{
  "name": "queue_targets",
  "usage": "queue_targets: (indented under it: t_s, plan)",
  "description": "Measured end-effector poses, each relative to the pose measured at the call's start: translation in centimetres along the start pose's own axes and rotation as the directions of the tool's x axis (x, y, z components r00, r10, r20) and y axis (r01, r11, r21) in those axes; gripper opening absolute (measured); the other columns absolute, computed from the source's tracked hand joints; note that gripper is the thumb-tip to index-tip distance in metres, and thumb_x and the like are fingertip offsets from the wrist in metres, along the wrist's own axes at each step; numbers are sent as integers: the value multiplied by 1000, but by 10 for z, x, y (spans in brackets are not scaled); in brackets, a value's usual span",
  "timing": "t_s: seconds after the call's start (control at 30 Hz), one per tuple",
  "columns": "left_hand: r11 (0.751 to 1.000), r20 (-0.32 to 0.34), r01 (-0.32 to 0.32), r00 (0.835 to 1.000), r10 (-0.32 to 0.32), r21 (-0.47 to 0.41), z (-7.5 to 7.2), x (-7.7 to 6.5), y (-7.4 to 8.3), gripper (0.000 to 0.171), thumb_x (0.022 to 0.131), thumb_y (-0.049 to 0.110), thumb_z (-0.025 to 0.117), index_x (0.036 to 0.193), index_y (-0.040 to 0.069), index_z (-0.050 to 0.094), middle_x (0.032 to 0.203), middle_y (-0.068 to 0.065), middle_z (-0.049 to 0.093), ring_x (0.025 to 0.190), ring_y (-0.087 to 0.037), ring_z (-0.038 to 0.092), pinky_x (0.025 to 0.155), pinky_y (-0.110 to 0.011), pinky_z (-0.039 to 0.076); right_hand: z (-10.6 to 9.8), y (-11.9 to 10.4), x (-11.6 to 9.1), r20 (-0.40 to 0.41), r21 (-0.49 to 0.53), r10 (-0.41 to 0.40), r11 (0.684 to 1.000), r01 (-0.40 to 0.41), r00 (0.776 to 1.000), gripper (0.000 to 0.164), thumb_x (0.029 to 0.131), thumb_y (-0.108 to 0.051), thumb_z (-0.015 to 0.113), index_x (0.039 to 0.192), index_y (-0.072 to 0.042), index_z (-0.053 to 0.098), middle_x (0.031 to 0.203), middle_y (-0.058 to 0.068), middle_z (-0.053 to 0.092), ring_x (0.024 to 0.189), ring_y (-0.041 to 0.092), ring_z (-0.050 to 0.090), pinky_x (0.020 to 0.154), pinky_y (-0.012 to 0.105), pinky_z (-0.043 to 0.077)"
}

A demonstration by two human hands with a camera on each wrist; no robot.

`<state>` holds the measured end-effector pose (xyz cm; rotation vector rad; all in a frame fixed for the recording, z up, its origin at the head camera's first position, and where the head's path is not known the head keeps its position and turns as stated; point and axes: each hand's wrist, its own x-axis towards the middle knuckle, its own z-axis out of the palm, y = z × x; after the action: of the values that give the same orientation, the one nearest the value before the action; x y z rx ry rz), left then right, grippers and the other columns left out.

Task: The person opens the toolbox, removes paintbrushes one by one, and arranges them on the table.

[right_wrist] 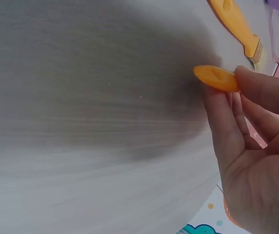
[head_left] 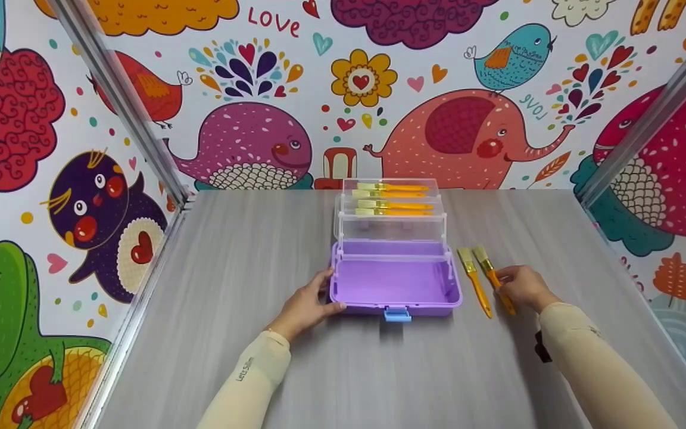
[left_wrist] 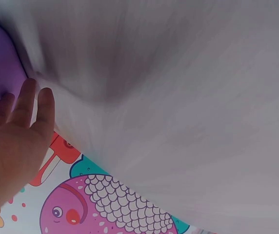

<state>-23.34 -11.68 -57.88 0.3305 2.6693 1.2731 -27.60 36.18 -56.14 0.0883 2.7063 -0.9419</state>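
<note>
A purple toolbox (head_left: 396,310) stands unfolded on the table, its front facing me. My left hand (head_left: 306,306) rests against its front left corner, thumb at the front edge and fingers along the side. In the left wrist view, the fairly straight fingers (left_wrist: 23,109) of that hand reach the purple wall. To the right of the box, my right hand (head_left: 524,287) pinches the orange handle of a paintbrush (head_left: 490,274) between thumb and fingers. The handle's end (right_wrist: 215,78) sticks out past the fingertips in the right wrist view. Beside it lies a second paintbrush (head_left: 474,281), bristles pointing away.
Clear trays (head_left: 390,227) rise behind the toolbox base, with several orange-handled paintbrushes (head_left: 402,187) in the upper ones. A blue latch (head_left: 397,314) hangs at the box's front. Patterned walls and metal posts (head_left: 655,110) border the grey table (head_left: 242,262).
</note>
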Motion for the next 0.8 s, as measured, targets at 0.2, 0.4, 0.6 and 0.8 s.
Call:
queue_targets:
  t_s: [0.2,0.4,0.6,0.8]
  plan:
    - [1000,3,2,1000,-2,8,-1,0,1,85,83,43,79,153,15,38,140,-17,56,127,-36,53,106,-55,38,1,-3,1,11,-23,5,1000,-5,1000,42,85,0,66,124,13,62,111,29,65,88,30,62,68,35,55]
    - [1000,0,5,1000,-5,0,-1,0,1,87,82,45,79,153,16,38,141,-17,55,127,-36,53,106,-55,38,3,-2,4,10,-33,38,999,-37,999,42,85,-2,66,125,13,61,115,30,63,92,32,61,70,36,56]
    - [1000,-1,1,1000,-1,-8,0,0,0,87,82,44,79,153,15,38,141,-17,55,127,-36,53,106,-55,38,5,2,5,10,-15,60,998,-60,998,42,86,-5,68,125,11,62,117,29,62,93,32,61,71,37,56]
    - [1000,1,-3,1000,3,-9,0,0,0,87,83,45,79,153,15,38,141,-17,55,127,-35,53,107,-54,38,6,3,4,13,13,67,998,-67,998,41,88,-6,69,125,11,61,119,29,62,91,30,61,71,36,57]
